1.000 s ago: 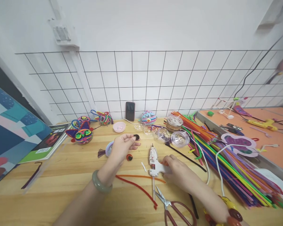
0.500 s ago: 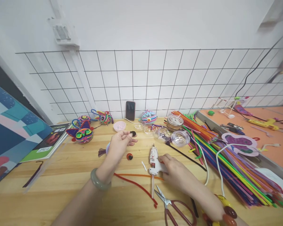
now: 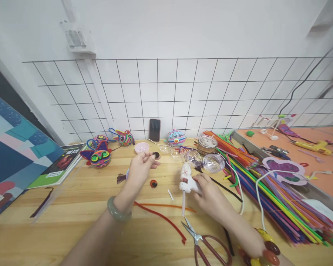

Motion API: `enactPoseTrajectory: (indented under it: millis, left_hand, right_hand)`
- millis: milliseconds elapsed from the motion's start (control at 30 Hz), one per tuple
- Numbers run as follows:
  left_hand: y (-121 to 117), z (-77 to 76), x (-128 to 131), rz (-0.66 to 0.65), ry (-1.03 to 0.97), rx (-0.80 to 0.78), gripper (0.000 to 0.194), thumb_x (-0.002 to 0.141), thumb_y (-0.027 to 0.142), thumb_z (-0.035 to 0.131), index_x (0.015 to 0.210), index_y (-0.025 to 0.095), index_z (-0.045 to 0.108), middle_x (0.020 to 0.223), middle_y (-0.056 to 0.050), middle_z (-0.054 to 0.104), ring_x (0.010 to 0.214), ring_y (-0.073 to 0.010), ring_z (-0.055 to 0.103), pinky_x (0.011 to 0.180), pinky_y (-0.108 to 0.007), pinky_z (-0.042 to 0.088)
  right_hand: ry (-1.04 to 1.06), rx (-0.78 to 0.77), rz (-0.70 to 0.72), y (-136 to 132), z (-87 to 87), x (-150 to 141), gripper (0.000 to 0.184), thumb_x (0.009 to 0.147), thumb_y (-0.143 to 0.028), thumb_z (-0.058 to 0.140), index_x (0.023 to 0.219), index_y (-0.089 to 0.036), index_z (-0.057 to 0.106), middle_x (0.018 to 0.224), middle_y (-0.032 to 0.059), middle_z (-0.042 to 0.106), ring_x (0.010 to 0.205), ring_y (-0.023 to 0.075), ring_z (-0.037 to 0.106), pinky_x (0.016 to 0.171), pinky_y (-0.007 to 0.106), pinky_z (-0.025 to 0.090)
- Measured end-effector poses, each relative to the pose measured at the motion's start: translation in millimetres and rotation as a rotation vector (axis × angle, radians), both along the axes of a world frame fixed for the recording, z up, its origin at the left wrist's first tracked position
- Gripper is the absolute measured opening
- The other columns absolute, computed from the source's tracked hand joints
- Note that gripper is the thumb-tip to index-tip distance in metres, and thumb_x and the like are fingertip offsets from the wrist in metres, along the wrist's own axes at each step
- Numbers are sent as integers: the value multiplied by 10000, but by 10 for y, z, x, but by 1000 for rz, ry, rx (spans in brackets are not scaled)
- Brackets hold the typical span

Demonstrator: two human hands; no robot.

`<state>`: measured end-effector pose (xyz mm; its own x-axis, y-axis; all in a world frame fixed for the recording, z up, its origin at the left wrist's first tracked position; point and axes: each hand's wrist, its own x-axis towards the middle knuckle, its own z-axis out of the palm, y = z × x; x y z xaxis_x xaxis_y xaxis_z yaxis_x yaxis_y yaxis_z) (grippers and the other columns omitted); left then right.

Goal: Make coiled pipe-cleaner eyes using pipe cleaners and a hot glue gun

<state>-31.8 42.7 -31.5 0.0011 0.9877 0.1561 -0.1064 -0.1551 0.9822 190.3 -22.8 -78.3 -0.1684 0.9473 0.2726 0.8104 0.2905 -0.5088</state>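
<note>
Some winding apparently done, joining apparently left

Above the table (image 3: 88, 207), the left hand (image 3: 139, 170) is pinching a black disc (image 3: 156, 155); the right (image 3: 211, 193) is gripping a glue gun (image 3: 185, 185); an orange-black disc (image 3: 153, 183) is lying separate, a red stem (image 3: 168, 219) uncoiled

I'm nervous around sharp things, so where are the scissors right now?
In the head view, the scissors lie near the bottom edge, right of centre, pictured just below the white glue gun in the right hand and beside the red pipe cleaner.
</note>
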Motion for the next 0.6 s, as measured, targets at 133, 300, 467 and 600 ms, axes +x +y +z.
enactPoseTrajectory:
  millis: [133, 300, 467, 600]
  left_hand:
    - [15, -43, 4, 22, 102, 74, 194, 708, 319, 589, 792, 146, 562, 799, -52, 655, 627, -125, 616, 569, -228, 459]
    - [-23, -57, 21, 73, 248, 127, 166, 731, 311, 560, 819, 171, 577, 771, -41, 650, 673, -142, 611, 604, -243, 453]
    - [-39, -61, -6, 67, 335, 176, 148, 741, 290, 553, 834, 182, 594, 707, -33, 641, 686, -157, 608, 623, -245, 437]
    - [-2, -96, -39, 75, 438, 218, 161, 780, 297, 502, 858, 180, 580, 718, -33, 638, 693, -162, 606, 631, -258, 438]
  right_hand:
    - [279, 91, -30, 10, 69, 37, 242, 699, -154, 484, 933, -173, 540, 886, 61, 556, 798, 212, 521, 726, 321, 413]
    - [658, -37, -67, -34, 170, 20, 228, 806, -337, 470, 929, -165, 554, 660, 6, 557, 542, 148, 478, 519, 267, 361]
    - [854, -141, 44, -32, 190, 30, 295, 847, -398, 442, 956, -150, 558, 567, -4, 530, 502, 132, 462, 487, 256, 332]
    - [970, -144, 90, -44, 174, 5, 291, 821, -400, 486, 953, -148, 549, 687, 31, 578, 502, 128, 477, 483, 264, 343]
